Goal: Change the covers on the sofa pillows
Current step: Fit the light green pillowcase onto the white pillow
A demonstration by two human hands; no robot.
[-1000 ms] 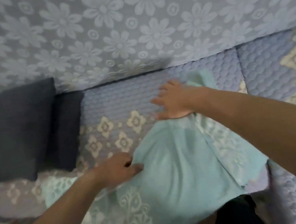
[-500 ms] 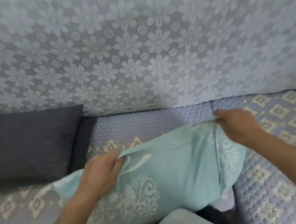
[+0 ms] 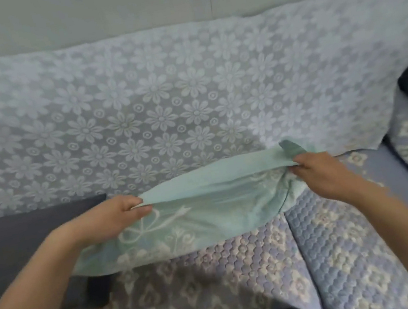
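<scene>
Head view looks down on a mint-green pillow cover point(image 3: 206, 214) with white embroidered flowers, held stretched between two hands above the sofa seat point(image 3: 243, 280), which wears a quilted blue pad with pale flower motifs. Left hand point(image 3: 117, 216) pinches the cover's upper edge at its left end, thumb and fingers curled over the fabric. Right hand point(image 3: 319, 174) grips the bunched right end of the same edge, fingers closed round it. The cover's lower part sags toward the seat, just in front of the backrest, which is draped in a pale floral lace throw point(image 3: 164, 107). A dark grey pillow point(image 3: 18, 250) lies at the left, partly under the left forearm.
</scene>
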